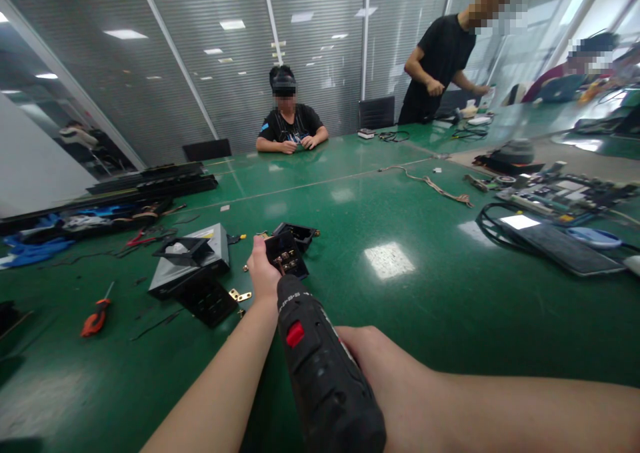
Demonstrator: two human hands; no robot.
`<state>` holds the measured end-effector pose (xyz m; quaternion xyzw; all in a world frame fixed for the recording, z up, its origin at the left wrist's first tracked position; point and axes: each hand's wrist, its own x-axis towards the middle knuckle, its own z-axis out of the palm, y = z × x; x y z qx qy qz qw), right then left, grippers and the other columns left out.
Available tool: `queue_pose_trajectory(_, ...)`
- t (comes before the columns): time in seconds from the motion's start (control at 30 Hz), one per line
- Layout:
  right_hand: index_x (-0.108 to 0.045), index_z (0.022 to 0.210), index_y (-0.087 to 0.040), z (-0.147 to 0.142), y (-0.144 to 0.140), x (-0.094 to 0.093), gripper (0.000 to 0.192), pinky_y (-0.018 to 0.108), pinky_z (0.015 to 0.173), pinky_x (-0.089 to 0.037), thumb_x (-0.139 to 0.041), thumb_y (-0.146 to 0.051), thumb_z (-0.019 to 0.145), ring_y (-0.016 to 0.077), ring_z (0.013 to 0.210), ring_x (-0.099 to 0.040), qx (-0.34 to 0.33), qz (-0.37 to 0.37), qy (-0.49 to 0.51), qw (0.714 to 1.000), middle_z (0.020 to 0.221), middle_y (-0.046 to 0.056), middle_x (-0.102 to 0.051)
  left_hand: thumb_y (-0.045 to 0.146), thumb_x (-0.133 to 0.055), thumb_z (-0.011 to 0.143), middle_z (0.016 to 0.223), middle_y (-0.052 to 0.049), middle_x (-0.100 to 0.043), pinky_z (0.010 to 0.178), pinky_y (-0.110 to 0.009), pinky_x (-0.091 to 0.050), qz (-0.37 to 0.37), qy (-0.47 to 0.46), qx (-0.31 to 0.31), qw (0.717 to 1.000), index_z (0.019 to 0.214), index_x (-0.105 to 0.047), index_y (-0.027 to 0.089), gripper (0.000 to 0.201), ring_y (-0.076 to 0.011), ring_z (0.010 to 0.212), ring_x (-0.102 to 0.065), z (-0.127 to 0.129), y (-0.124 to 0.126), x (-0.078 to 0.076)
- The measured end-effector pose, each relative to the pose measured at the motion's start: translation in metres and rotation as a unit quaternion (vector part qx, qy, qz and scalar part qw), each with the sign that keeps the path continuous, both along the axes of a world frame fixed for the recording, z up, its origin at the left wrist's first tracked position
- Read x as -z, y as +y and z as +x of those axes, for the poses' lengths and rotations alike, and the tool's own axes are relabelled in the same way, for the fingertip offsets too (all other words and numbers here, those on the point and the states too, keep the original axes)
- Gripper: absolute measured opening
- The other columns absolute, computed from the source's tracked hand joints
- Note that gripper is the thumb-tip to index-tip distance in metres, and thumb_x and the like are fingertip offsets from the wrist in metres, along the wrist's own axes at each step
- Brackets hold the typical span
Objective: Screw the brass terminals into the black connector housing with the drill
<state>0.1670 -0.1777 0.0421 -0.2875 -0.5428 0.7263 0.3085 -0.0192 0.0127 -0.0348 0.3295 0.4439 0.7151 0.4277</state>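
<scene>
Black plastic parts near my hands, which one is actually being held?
The small black block with brass terminals, gripped by the left hand. The open black housing behind it and the flat black panel lie untouched on the table.

A long green table (pixel 410 199) fills the room, its glossy top throwing back the square ceiling lights (pixel 125 34) — pale patches at three o'clock and dead centre. At twelve o'clock a wall of grey slatted blinds behind glass (pixel 320 73) runs the full width, split by white frames. Two dark chairs (pixel 377 111) stand against it. At nine o'clock a slanting glass partition (pixel 45 106) mirrors the lamps. At two o'clock daylight enters through bright windows (pixel 580 6) — the far end there looks washed out.
</scene>
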Motion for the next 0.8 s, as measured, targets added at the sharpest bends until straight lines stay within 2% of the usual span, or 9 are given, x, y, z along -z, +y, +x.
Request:
queue_pose_trajectory(0.1,-0.067,0.098,-0.016,-0.0003,0.0005,-0.0032,0.05,0.026,0.07,-0.049,-0.097,-0.021,0.058,0.0123,0.071,-0.049,-0.002,-0.004,-0.004,1.0,0.079,-0.004,-0.058,0.081,-0.067,0.08,0.09,-0.01,-0.073,0.072,-0.035,-0.05,-0.007,0.0,-0.015,1.0,0.104,-0.074,0.012,0.074,-0.0232,0.078,-0.067,0.0007,-0.0012,-0.0022)
queue_pose_trajectory(0.2,-0.066,0.098,-0.016,-0.0007,0.0007,-0.0066,0.053,0.024,0.063,-0.043,-0.098,-0.024,0.056,0.0124,0.07,-0.049,-0.004,-0.014,-0.01,1.0,0.079,-0.004,-0.059,0.08,-0.068,0.08,0.089,-0.009,-0.072,0.068,-0.035,-0.05,0.003,-0.002,-0.012,1.0,0.101,-0.074,0.014,0.07,-0.0223,0.074,-0.067,0.0012,-0.0008,-0.0023)
queue_pose_trajectory(0.37,-0.064,0.09,-0.017,-0.0045,0.0002,-0.0103,0.049,0.025,0.062,-0.041,-0.096,-0.025,0.054,0.0117,0.067,-0.046,0.002,-0.059,-0.002,0.998,0.076,-0.004,-0.056,0.078,-0.069,0.08,0.09,-0.011,-0.073,0.068,-0.033,-0.051,0.008,-0.006,-0.023,1.0,0.101,-0.076,0.012,0.07,-0.0223,0.076,-0.068,0.0024,-0.0006,-0.0028)
queue_pose_trajectory(0.53,-0.065,0.091,-0.019,-0.0042,-0.0001,-0.0072,0.036,0.028,0.064,-0.044,-0.087,-0.041,0.073,0.0137,0.068,-0.047,0.002,-0.072,-0.017,0.997,0.077,-0.002,-0.055,0.077,-0.07,0.08,0.087,-0.009,-0.072,0.067,-0.034,-0.051,0.007,-0.014,-0.015,1.0,0.099,-0.075,0.013,0.066,-0.0231,0.075,-0.069,0.004,-0.0029,-0.0055)
queue_pose_trajectory(0.7,-0.066,0.095,-0.016,-0.0009,0.0003,-0.0067,0.055,0.024,0.06,-0.037,-0.098,-0.018,0.051,0.0128,0.07,-0.047,0.003,-0.032,-0.017,0.999,0.078,-0.004,-0.058,0.077,-0.069,0.08,0.086,-0.009,-0.071,0.067,-0.035,-0.052,0.011,-0.013,-0.004,1.0,0.096,-0.073,0.015,0.065,-0.0254,0.076,-0.07,0.0038,-0.0031,-0.0055)
queue_pose_trajectory(0.8,-0.063,0.09,-0.016,-0.0004,0.0005,-0.0104,0.051,0.024,0.059,-0.036,-0.098,-0.019,0.052,0.0117,0.067,-0.044,0.016,-0.021,-0.002,1.0,0.075,-0.004,-0.057,0.077,-0.07,0.08,0.087,-0.009,-0.071,0.068,-0.035,-0.053,0.012,-0.01,-0.006,1.0,0.097,-0.073,0.015,0.065,-0.0255,0.077,-0.071,0.003,-0.0021,-0.0044)
